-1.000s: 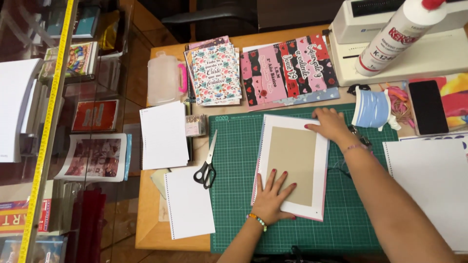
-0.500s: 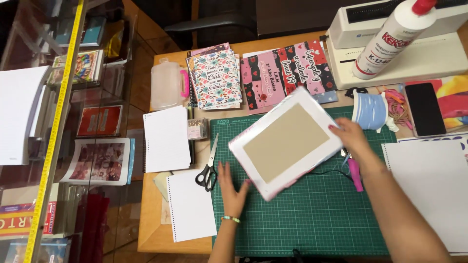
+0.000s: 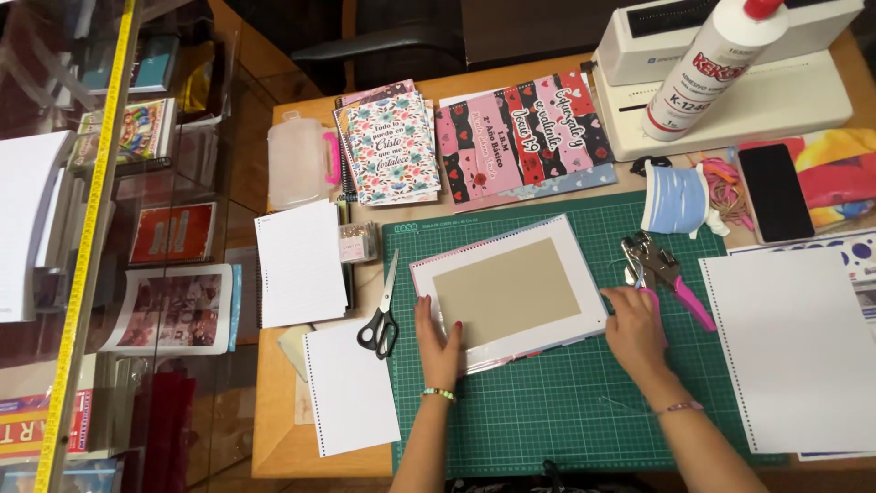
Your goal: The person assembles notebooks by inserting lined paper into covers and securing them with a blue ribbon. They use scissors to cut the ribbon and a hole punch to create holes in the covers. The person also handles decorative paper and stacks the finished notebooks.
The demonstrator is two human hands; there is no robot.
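Hands [image 3: 538, 342] cover notebook cover's [image 3: 506, 290] lower edge.

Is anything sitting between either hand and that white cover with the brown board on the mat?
Nothing visible. The left hand lies flat on the cover's lower left edge and the right hand touches its right edge. The pink pliers lie just beyond, off the cover.

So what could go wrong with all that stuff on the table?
The scissors lie right beside the left hand, so a careless sweep might meet the blades. The big glue bottle leans on the binding machine and could perhaps tip. The cover sits askew on the cutting mat, so it might slide.
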